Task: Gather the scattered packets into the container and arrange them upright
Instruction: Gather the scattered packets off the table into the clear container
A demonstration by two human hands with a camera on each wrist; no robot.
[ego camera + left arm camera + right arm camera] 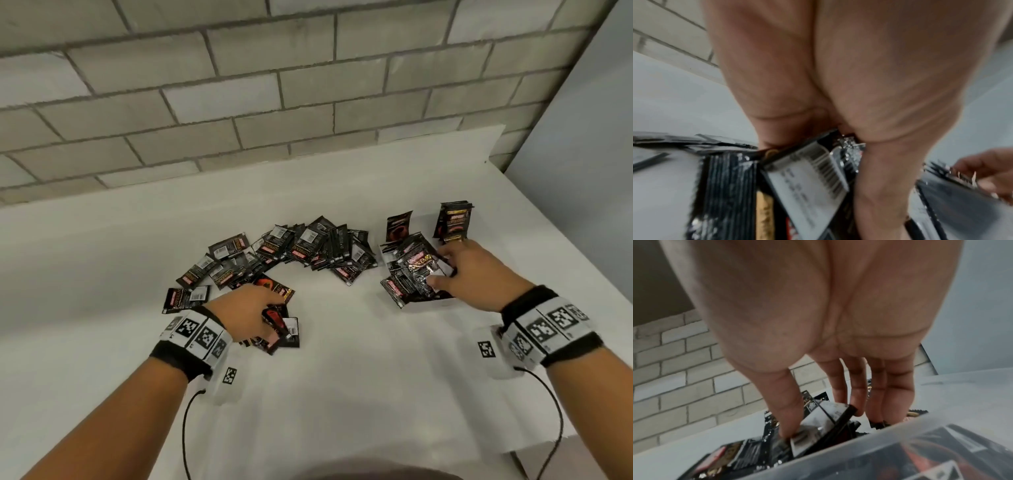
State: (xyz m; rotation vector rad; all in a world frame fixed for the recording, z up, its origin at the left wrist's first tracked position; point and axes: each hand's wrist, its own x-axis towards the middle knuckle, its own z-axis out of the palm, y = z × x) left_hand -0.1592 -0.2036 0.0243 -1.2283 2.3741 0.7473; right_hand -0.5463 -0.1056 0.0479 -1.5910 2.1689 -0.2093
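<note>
Head view: both hands down on the white table (342, 377), brick wall (239, 85) behind. Left hand (245, 313) sits over a small clump of packets (286, 329) at the near-left, fingers curled around several of them; left wrist view confirms a bundle (807, 178) pinched between thumb and fingers, barcode face outward. Right hand (474, 274) is at the clear container (428, 303) on the right, thumb and fingers closing on the packets inside (416, 270); right wrist view shows the thumb (785, 410) pressed on a tilted packet (826, 423) with the fingers behind it, container rim (900, 443) close below

- Most packets inside the container lie slanted or flat; only a small stack (454, 219) at its far end and one packet (399, 226) beside it stand upright
- Long arc of loose packets (301, 253) runs from the left hand to near the container, well apart from the right hand

Key relation: container lies to the right of the left hand's bundle, across a bare stretch of table. Bundle's long edges run roughly crosswise to that path, so it likely needs turning on end before it goes in. Left hand is nearer the loose packets, right hand nearer the container; sensible split is left carries, right props
</note>
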